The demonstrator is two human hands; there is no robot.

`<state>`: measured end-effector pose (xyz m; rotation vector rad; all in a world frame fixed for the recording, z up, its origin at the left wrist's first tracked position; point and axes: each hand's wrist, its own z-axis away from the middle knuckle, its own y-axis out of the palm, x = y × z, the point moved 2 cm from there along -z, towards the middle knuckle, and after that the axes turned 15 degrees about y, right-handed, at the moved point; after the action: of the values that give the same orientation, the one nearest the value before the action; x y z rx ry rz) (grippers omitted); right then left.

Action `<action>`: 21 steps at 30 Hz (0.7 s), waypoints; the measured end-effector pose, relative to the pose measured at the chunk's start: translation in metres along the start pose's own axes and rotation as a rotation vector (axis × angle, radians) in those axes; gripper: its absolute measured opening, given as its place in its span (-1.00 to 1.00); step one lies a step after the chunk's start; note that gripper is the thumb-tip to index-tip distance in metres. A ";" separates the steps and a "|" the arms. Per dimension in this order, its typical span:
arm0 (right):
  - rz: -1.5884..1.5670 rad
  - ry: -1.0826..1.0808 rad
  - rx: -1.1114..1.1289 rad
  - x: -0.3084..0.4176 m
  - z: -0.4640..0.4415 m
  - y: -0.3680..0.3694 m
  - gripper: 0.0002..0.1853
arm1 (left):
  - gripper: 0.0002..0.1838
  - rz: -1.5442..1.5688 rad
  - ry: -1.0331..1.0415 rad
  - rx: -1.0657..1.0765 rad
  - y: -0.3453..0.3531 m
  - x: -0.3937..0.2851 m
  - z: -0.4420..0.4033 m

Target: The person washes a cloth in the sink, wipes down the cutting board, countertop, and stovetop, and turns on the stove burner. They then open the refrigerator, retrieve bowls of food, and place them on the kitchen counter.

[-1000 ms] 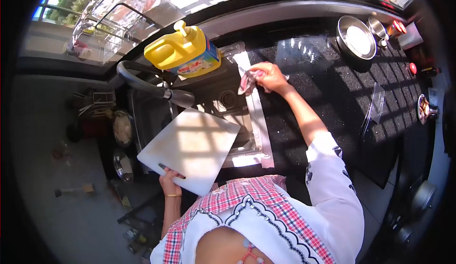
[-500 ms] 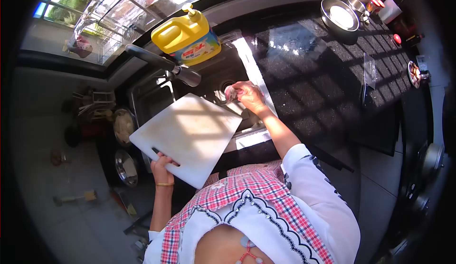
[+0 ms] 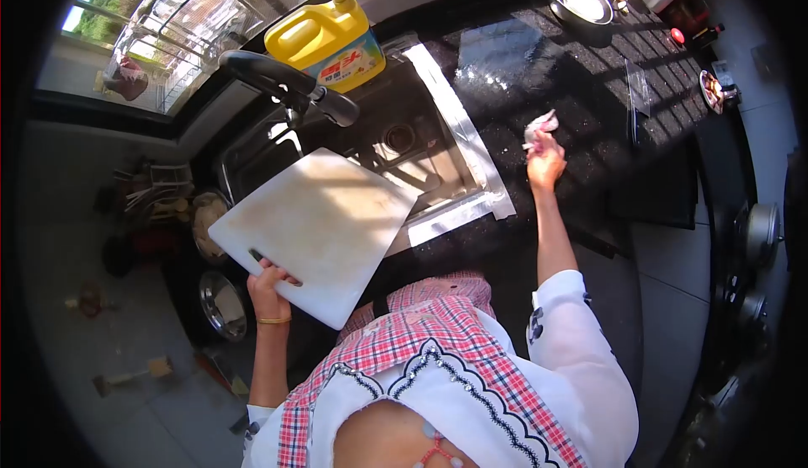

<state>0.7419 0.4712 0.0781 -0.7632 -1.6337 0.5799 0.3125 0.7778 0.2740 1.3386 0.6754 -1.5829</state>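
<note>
My left hand (image 3: 269,287) grips a white cutting board (image 3: 324,228) through the slot near its lower left corner. The board is tilted over the near left part of the sink (image 3: 438,144) and hides some of it. Over the dark speckled countertop (image 3: 581,89), right of the sink, my right hand (image 3: 547,161) is closed on a crumpled pinkish-white cloth (image 3: 541,124). Whether the cloth touches the counter I cannot tell.
Behind the sink stands a yellow pump jug (image 3: 324,39), with a dark faucet (image 3: 290,85) beside it. A metal pan (image 3: 581,1) sits at the far right of the counter. Left of the sink are a metal bowl (image 3: 223,304) and several utensils.
My right hand has moved with the cloth from over the sink to the countertop on the right. The cutting board has shifted slightly left.
</note>
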 end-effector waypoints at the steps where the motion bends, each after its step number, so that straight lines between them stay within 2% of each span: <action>1: -0.101 -0.110 -0.016 0.024 0.022 0.011 -0.67 | -0.68 0.000 0.006 0.003 -0.001 -0.001 -0.002; 2: -0.102 -0.186 -0.056 0.040 0.046 0.032 -0.66 | -0.68 0.002 0.010 0.006 -0.002 -0.001 -0.003; 4: -0.055 -0.046 0.067 0.091 0.085 0.051 -0.68 | -0.68 0.001 0.026 -0.002 -0.002 -0.002 -0.003; 6: -0.181 -0.201 0.114 0.125 0.108 0.071 -0.64 | -0.68 -0.004 0.038 -0.018 -0.003 -0.001 -0.001; 8: -0.845 0.064 0.513 0.118 0.122 0.134 -0.68 | -0.69 -0.007 0.025 -0.018 -0.002 -0.001 -0.003; 10: -1.023 0.268 0.648 0.153 0.120 0.104 -0.67 | -0.69 -0.006 0.031 -0.029 0.002 -0.006 -0.002; 11: -0.904 0.176 0.533 0.161 0.111 0.087 -0.59 | -0.68 -0.006 0.035 -0.042 0.002 -0.007 -0.001; 12: -0.862 0.330 0.644 0.152 0.101 0.086 -0.60 | -0.68 -0.005 0.033 -0.042 -0.003 -0.007 -0.003; 14: -1.236 0.510 0.917 0.145 0.089 0.024 -0.56 | -0.66 0.042 0.021 0.069 -0.017 -0.005 -0.007; 15: -0.942 0.375 0.812 0.126 0.072 0.008 -0.56 | -0.66 0.041 0.016 0.057 -0.019 -0.007 -0.006; 16: -0.878 0.260 0.670 0.102 0.063 -0.005 -0.56 | -0.66 0.037 0.028 0.051 -0.019 -0.010 -0.006; 18: -0.363 -0.043 0.305 0.043 0.051 -0.033 -0.58 | -0.65 0.033 0.035 0.036 -0.021 -0.016 -0.006; 20: 0.108 -0.015 0.194 0.002 0.066 -0.047 -0.59 | -0.64 -0.020 0.033 0.029 -0.022 -0.022 -0.007; 21: 0.147 -0.015 0.159 0.004 0.084 -0.049 -0.60 | -0.64 -0.028 0.025 0.024 -0.022 -0.026 -0.006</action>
<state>0.6505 0.4447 0.1005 -0.7663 -1.5333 0.8122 0.2952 0.7998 0.2938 1.3737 0.6953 -1.6032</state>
